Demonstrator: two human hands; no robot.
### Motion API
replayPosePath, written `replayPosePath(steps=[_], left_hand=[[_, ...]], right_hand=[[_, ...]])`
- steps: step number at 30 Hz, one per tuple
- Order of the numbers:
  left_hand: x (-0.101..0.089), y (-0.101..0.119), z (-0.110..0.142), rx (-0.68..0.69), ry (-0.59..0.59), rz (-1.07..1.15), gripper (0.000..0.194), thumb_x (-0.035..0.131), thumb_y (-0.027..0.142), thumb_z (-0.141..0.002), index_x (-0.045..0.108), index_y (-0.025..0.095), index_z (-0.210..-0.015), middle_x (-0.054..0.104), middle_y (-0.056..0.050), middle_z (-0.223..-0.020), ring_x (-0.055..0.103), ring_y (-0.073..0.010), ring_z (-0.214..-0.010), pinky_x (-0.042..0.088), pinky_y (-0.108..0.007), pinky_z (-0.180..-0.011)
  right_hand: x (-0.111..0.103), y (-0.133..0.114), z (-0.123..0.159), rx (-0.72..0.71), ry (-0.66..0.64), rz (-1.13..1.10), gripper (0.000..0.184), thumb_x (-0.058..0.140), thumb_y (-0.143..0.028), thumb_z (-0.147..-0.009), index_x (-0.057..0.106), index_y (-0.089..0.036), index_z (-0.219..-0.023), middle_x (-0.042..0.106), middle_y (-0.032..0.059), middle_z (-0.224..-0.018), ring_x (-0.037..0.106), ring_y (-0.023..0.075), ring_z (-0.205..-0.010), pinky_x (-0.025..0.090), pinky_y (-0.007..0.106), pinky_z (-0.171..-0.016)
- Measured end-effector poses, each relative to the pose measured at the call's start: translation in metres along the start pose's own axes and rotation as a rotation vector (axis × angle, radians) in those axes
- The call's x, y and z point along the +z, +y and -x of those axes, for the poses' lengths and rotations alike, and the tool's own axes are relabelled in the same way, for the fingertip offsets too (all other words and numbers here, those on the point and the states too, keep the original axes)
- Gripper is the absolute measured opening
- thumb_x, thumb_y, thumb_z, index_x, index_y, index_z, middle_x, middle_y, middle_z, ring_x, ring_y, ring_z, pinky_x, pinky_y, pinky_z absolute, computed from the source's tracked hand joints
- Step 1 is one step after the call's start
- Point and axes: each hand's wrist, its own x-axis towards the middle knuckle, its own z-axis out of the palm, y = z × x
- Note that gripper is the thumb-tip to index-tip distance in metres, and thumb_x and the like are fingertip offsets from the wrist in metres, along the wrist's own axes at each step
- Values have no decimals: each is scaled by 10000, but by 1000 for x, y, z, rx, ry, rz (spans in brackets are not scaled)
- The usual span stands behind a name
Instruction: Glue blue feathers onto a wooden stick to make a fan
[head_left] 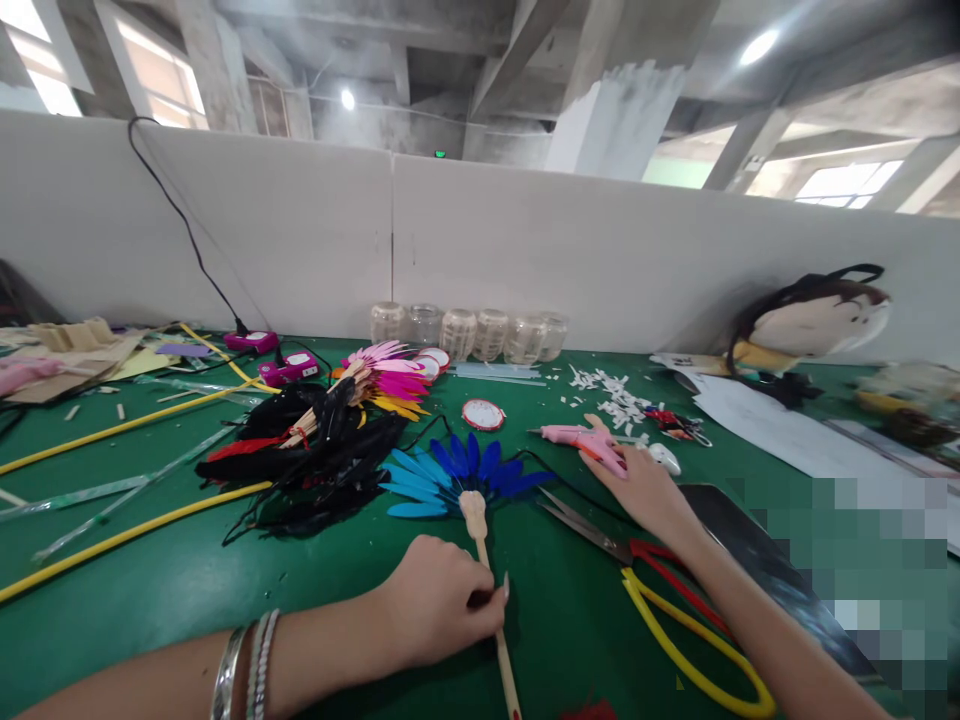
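Observation:
My left hand point(442, 600) is closed on the wooden stick point(495, 610) of a blue feather fan point(461, 475) that lies flat on the green table. My right hand point(641, 480) reaches forward and rests on the handle of a pink glue gun point(581, 438), its fingers curled round the grip. Scissors with red and yellow handles point(675, 600) lie under my right forearm.
A heap of black, red, pink and yellow feather fans point(330, 430) lies left of the blue one. Several clear jars point(469, 333) stand along the white partition. Yellow rods point(127, 425), round discs point(483, 414), white scraps point(607, 395) and a doll-head bag point(817, 322) are about.

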Motion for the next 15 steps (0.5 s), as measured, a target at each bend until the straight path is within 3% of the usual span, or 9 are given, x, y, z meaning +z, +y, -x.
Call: replayPosePath(steps=[4, 6, 11, 15], left_hand=[[-2, 1, 1, 3, -10, 12, 379, 396, 313, -810, 583, 170, -513, 586, 2, -484, 551, -110, -472, 127, -273, -431], [-1, 0, 1, 7, -4, 10, 374, 401, 317, -808, 589, 171, -520, 593, 0, -489, 550, -110, -469, 129, -273, -430], [2, -1, 0, 21, 15, -3, 351, 414, 309, -799, 595, 178, -528, 622, -5, -509, 538, -105, -455, 135, -270, -428], [2, 0, -1, 25, 8, 0, 353, 416, 304, -799, 595, 171, -525, 623, -11, -503, 538, -103, -441, 128, -273, -423]], right_hand=[[-13, -13, 3, -35, 213, 210, 471, 383, -503, -781, 523, -103, -987, 536, 166, -938, 522, 313, -879, 407, 376, -668], [-21, -26, 3, -87, 232, 186, 422, 377, -475, -798, 508, -121, -985, 523, 147, -934, 512, 294, -876, 400, 366, -671], [-24, -68, -12, -356, 82, 77, 296, 306, -397, -851, 493, -168, -852, 527, 80, -832, 505, 216, -793, 369, 325, -697], [-12, -102, -37, -403, -102, 44, 296, 245, -367, -877, 466, -173, -916, 535, 85, -903, 500, 207, -828, 351, 300, -696]])
